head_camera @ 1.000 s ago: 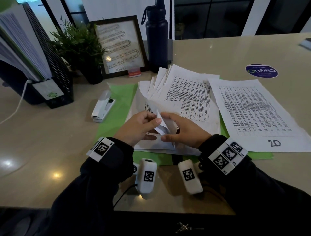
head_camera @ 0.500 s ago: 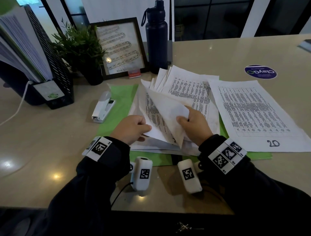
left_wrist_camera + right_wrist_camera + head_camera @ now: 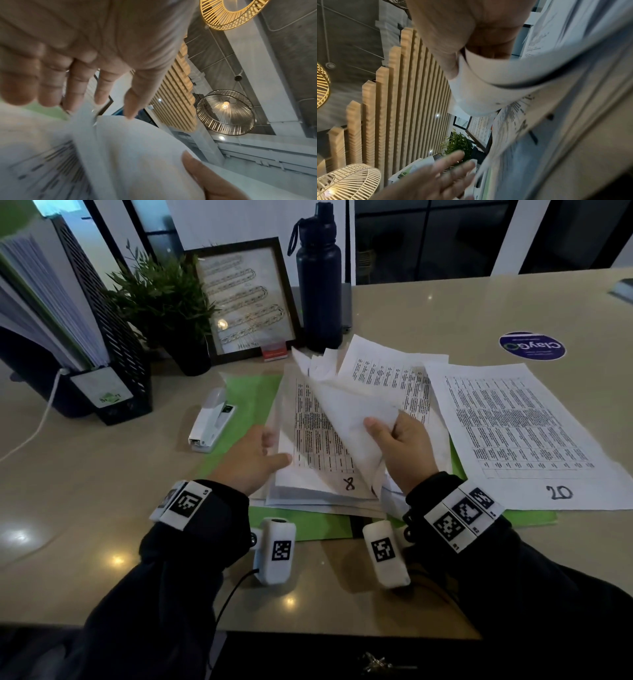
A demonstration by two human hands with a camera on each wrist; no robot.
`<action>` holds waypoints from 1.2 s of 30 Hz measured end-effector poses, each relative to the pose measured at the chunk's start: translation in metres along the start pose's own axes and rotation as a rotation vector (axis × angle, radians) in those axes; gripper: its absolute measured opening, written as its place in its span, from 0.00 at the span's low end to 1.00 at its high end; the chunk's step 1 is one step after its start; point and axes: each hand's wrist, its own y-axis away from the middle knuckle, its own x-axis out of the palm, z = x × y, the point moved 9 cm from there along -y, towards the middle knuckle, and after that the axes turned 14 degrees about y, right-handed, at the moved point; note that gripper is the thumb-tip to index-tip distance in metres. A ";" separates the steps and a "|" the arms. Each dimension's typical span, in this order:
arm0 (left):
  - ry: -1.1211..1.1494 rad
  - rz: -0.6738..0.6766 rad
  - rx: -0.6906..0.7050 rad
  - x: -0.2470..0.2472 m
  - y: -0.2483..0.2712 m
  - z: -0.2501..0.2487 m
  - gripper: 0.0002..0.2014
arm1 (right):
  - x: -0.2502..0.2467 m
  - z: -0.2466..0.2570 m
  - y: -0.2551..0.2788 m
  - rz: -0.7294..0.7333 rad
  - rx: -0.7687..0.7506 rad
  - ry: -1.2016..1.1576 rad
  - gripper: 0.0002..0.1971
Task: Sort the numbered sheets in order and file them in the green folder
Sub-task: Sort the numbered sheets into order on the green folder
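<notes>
— Two hands are seen over the pile of sheets [image 3: 329, 440], which lies on the open green folder [image 3: 246, 402] on the worktop [image 3: 85, 491]. How are the fingers placed?

— The right hand [image 3: 406, 450] is curled round a lifted bunch of sheets [image 3: 349, 412], thumb on the near face, and the bunch is held peeled up and back from the pile. The left hand [image 3: 250, 460] is spread, its fingers [image 3: 80, 86] straight and loosely apart; nothing is gripped by it, and its fingertips are found at the left edge of the pile.

— What is uncovered beneath the raised bunch?

— A printed sheet marked 8 [image 3: 348, 483] is exposed on top of the lower pile. Further sheets are fanned out behind the raised ones.

— And to the right?

— A single sheet marked 20 [image 3: 558, 492] is laid flat, just beside the pile, partly over the folder's right half.

— What else is carried by the worktop?

— A white stapler [image 3: 210, 424] is set at the folder's left edge. Behind it a potted plant [image 3: 164, 302], a framed picture [image 3: 246, 302] and a dark bottle [image 3: 318, 278] are stood in a row, and a black file rack [image 3: 113, 337] filled with paper is placed at far left. A round sticker [image 3: 531, 345] is stuck at the far right.
</notes>
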 end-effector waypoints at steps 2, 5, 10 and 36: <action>0.058 0.007 0.060 0.008 0.003 -0.015 0.28 | 0.014 0.003 0.004 0.108 0.009 -0.072 0.10; 0.245 0.183 0.014 0.039 0.010 -0.025 0.24 | 0.032 0.009 0.009 0.259 -0.045 -0.025 0.12; 0.475 0.167 -0.074 0.052 0.008 -0.017 0.29 | 0.059 0.013 0.028 0.639 -0.132 0.175 0.28; 0.505 0.199 -0.079 0.052 0.011 -0.013 0.24 | 0.056 0.008 0.025 0.544 -0.164 0.331 0.18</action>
